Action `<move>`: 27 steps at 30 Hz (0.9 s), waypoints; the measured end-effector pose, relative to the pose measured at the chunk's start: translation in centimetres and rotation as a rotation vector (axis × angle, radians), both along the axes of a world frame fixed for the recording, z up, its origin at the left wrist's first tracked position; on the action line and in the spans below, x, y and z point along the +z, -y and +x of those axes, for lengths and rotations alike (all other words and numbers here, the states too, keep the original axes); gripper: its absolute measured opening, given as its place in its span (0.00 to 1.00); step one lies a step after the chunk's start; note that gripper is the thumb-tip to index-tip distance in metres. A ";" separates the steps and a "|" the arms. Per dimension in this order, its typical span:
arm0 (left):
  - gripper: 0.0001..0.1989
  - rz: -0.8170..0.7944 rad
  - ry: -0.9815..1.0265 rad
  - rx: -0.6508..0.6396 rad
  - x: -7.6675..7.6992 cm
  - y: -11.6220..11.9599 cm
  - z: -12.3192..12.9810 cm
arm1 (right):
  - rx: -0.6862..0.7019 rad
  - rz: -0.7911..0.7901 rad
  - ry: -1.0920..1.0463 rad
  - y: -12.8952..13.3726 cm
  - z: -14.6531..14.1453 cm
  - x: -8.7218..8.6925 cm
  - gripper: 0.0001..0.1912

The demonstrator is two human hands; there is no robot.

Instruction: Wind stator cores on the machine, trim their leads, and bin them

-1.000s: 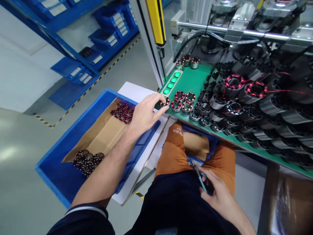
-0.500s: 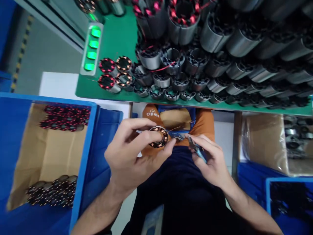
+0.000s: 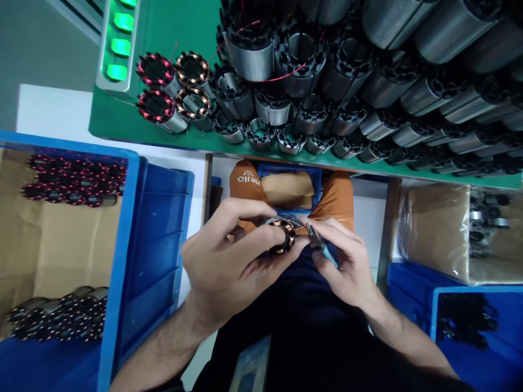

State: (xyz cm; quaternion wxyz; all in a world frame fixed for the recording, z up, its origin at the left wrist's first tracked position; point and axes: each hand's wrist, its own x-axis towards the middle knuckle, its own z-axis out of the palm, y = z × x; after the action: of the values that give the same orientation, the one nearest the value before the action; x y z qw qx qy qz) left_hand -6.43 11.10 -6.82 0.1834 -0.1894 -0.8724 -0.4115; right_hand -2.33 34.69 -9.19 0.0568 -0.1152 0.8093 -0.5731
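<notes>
So I've got my left hand [image 3: 239, 256] just off the near edge of the table [image 3: 180, 27], back of the hand toward the camera, wrist angled in from the lower left. Its fingers are closed around the coil [image 3: 289, 238], one of them bent over the opening and the thumb along the underside. My right hand [image 3: 345, 258] comes in from the other side, fingers curled around the pliers [image 3: 322, 247], with the tips pointing up and left, right by the coil.

The coil's a round one: shiny copper windings around a dark ring, with a metal rim along the top. The face is tipped toward me and partly hidden by my fingers. A thin wire [image 3: 301, 227] sticks out toward the pliers, but I can't tell if they're biting it.

Two red coils [image 3: 156, 106] and two copper ones [image 3: 193, 103] stand at the table's left end, bare cores [image 3: 272, 106] to their right. There's a blue bin [image 3: 133, 179] off the table's near left corner, holding more of both colors.
</notes>
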 end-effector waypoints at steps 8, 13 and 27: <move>0.13 -0.034 -0.046 0.072 -1.5 0.0 -0.4 | -0.091 0.044 0.030 0.6 -1.0 -1.3 0.32; 0.08 0.549 0.510 -0.006 -3.3 0.1 -1.0 | -0.110 0.231 -0.003 -0.5 -2.4 -1.8 0.30; 0.05 1.197 0.978 -0.151 -3.2 -2.0 -1.1 | -0.106 0.403 -0.462 0.3 -2.3 -1.2 0.34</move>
State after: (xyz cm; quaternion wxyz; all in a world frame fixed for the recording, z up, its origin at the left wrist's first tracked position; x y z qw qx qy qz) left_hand -7.48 13.10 -9.97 -0.1798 0.0860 -0.4682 -0.8608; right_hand -4.60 34.40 -10.40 -0.1371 -0.1864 0.9031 -0.3617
